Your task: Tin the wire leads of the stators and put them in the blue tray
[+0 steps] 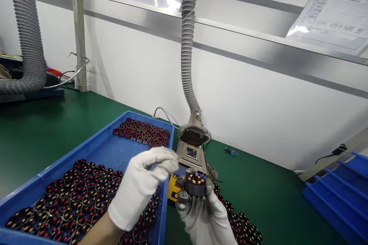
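My right hand [201,214], in a grey-stained white glove, grips a motor stator [196,184], a round black ring with copper-coloured windings showing on top. My left hand [146,183], in a cleaner white glove, hovers beside it to the left, over the edge of the blue tray [115,153]. Its fingertips are pinched together, and whether anything small is between them cannot be made out. Just behind the hands stands a solder pot [192,153] with a square well of shiny metal. Its yellow front [173,189] is partly hidden by the right hand.
Many ring-shaped stators [77,195] fill the near part of the tray, with smaller ones [140,130] at its far end. More stators [244,226] lie right of my right hand. A grey exhaust hose [188,46] hangs above the pot. Small cutters [230,151] and blue racks [339,195] are rightward.
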The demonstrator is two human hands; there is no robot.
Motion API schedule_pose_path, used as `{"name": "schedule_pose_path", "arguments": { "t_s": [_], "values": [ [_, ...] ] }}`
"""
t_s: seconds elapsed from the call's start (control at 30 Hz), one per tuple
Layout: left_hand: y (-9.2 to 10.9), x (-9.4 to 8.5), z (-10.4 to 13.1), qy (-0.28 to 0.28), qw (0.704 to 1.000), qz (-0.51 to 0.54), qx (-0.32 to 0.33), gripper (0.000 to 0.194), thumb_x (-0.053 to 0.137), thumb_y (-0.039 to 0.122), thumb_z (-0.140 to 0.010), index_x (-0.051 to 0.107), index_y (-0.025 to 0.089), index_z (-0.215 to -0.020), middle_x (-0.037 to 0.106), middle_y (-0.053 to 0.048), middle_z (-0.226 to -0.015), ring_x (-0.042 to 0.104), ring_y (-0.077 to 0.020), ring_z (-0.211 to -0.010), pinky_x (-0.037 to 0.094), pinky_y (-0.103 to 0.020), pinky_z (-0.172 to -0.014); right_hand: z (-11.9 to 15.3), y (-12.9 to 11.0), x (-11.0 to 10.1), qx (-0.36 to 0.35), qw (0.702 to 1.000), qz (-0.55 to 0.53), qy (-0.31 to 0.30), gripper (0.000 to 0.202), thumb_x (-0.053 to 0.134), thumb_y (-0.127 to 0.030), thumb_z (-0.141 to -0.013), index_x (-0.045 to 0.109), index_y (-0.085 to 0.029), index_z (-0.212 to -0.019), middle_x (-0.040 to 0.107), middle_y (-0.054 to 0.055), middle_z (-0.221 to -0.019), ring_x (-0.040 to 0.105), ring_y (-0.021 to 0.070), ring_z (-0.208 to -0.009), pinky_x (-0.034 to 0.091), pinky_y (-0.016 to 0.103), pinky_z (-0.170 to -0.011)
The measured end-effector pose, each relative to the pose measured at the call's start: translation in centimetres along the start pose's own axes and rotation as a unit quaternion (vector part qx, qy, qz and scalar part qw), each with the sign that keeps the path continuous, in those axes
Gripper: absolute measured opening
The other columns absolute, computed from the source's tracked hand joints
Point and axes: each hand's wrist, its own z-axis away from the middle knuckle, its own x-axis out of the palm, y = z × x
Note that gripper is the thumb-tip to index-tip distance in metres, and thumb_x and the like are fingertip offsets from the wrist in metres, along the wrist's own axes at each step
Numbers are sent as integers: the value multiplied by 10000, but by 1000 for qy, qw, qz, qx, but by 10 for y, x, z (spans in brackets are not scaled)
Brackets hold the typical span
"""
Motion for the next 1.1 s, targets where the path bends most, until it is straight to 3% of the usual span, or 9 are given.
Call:
{"name": "schedule_pose_path", "arguments": {
  "t_s": [0.17,0.23,0.3,0.4,0.6,0.7,0.8,1.0,1.1],
  "values": [
    [0,2,3,-165,976,-126,66,494,745,76,-573,674,255,-1028,659,-51,-1107,576,-227,-1029,421,-368,-939,-2,7,-8,-44,999,22,16,286,749,-456,-639,713,-270,-853,725,17,-843,657,167,-843,533,283,-752],
    [-2,4,2,-173,973,-104,114,434,778,127,-599,688,267,-1000,681,-45,-1050,587,-217,-995,429,-358,-918,-5,13,-14,-76,995,53,36,310,721,-496,-651,700,-294,-885,719,11,-836,646,188,-874,536,300,-740],
    [-4,6,2,-168,975,-57,133,368,796,210,-615,704,260,-968,695,-47,-1003,599,-212,-959,441,-340,-896,-7,16,-15,-86,994,60,42,293,728,-461,-659,691,-299,-900,712,5,-847,645,179,-854,537,284,-707],
    [-5,9,1,-156,985,30,64,146,731,182,-665,740,215,-807,721,-47,-857,627,-205,-856,486,-312,-811,-5,14,-7,-41,998,39,21,239,743,-370,-676,691,-265,-885,705,3,-845,645,143,-755,534,250,-644],
    [0,8,-1,4,988,130,-82,78,606,199,-618,671,172,-583,696,-29,-644,626,-184,-642,520,-290,-628,4,1,8,29,999,27,-10,313,796,-370,-610,715,-180,-845,735,55,-793,679,138,-660,538,215,-633],
    [6,2,-3,-71,990,68,-104,157,626,141,-609,707,184,-736,718,-38,-858,644,-191,-799,509,-272,-710,6,-1,7,25,1000,15,-11,307,805,-341,-603,719,-193,-858,741,52,-796,683,135,-655,542,205,-610],
    [9,2,-1,-161,982,25,-93,195,600,57,-592,715,175,-696,701,-36,-842,627,-176,-800,489,-251,-723,3,0,5,-3,1000,12,-7,272,800,-294,-620,715,-240,-872,738,20,-852,678,114,-682,545,196,-624],
    [9,1,8,-55,993,105,15,201,586,77,-650,712,232,-673,693,2,-785,615,-165,-858,486,-229,-738,-5,1,4,-2,1000,30,8,294,828,-306,-567,718,-202,-819,728,34,-762,667,136,-648,552,234,-617],
    [15,-6,5,-18,998,57,-29,211,610,102,-633,716,257,-728,701,12,-917,610,-170,-939,485,-222,-763,-2,0,2,-1,1000,29,1,297,818,-327,-584,723,-186,-828,737,50,-765,671,120,-613,542,200,-603]
  ]
}}
